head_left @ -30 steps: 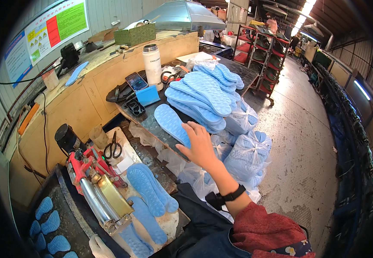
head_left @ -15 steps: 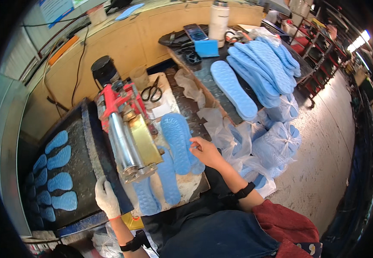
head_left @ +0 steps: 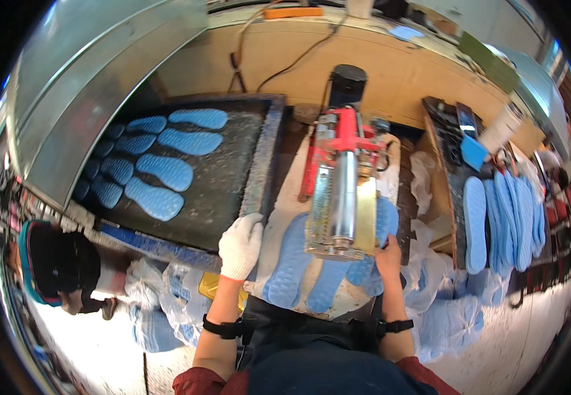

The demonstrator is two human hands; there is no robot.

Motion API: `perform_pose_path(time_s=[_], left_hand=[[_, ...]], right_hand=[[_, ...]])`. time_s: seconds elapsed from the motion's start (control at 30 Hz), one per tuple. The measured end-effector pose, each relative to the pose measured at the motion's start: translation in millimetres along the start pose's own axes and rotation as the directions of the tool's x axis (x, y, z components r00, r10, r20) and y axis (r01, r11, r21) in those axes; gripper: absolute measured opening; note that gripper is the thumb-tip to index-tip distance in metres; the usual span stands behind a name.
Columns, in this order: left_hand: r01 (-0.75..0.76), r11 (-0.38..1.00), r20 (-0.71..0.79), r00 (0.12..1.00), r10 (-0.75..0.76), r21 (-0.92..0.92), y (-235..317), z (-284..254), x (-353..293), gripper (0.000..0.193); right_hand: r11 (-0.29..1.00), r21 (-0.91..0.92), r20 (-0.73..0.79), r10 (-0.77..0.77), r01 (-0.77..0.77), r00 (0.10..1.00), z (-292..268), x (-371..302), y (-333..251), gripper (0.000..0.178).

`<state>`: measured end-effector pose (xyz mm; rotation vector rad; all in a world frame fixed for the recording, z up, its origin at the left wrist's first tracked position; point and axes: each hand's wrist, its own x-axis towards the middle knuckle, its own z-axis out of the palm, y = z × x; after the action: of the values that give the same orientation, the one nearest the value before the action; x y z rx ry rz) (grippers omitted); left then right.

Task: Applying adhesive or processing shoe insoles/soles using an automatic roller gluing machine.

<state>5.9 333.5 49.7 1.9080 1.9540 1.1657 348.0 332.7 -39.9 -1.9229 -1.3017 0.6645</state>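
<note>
My left hand [head_left: 240,247], in a white knit glove, is closed on the near right rim of a dark conveyor bed [head_left: 223,191]. My bare right hand [head_left: 389,258] has its fingers closed at the edge of a blue insole [head_left: 387,217], partly hidden behind a bench machine. That machine has a red frame [head_left: 346,125] and a silver cylinder [head_left: 344,197], and it stands between my hands. Under and before it, more blue insoles [head_left: 286,283] lie on a stained white board [head_left: 354,304]. One insole [head_left: 330,283] sticks out from beneath the machine's front.
Several textured blue insoles [head_left: 165,172] lie on the conveyor bed beside a metal housing [head_left: 107,85]. At right, a side table holds stacked insoles [head_left: 512,217], a bottle [head_left: 501,128] and a phone [head_left: 466,120]. Plastic bags of insoles [head_left: 453,322] stand below. A person [head_left: 61,263] is at far left.
The view has swung left, showing more of the conveyor bed. My right hand has come from beside the insole to its edge. My left hand stays at the rim.
</note>
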Motion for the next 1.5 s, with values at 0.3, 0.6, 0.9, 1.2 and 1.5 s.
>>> perform_pose_path(time_s=[0.3,0.6,0.9,1.2,1.5], left_hand=[[-0.06,0.998,-0.045,0.997,0.059,-0.018,-6,-5,1,0.014],[0.0,0.999,-0.052,0.999,-0.003,-0.053,-6,-2,3,0.014],[-0.033,0.997,-0.067,0.997,0.028,-0.072,-8,-2,2,0.014],[-0.025,0.997,-0.057,0.998,0.021,-0.077,-4,-2,3,0.015],[-0.011,0.995,-0.045,0.999,0.007,-0.098,-1,-3,3,0.016]], right_hand=[[0.648,0.732,0.138,0.16,-0.209,0.977,6,-12,23,0.029],[0.703,0.686,0.109,0.157,-0.188,0.982,4,-6,21,0.036],[0.648,0.723,0.15,0.192,-0.24,0.97,6,-1,27,0.041],[0.621,0.744,0.183,0.168,-0.248,0.969,-1,-6,16,0.039],[0.584,0.811,0.002,0.024,-0.016,1.0,-26,-18,-28,0.04]])
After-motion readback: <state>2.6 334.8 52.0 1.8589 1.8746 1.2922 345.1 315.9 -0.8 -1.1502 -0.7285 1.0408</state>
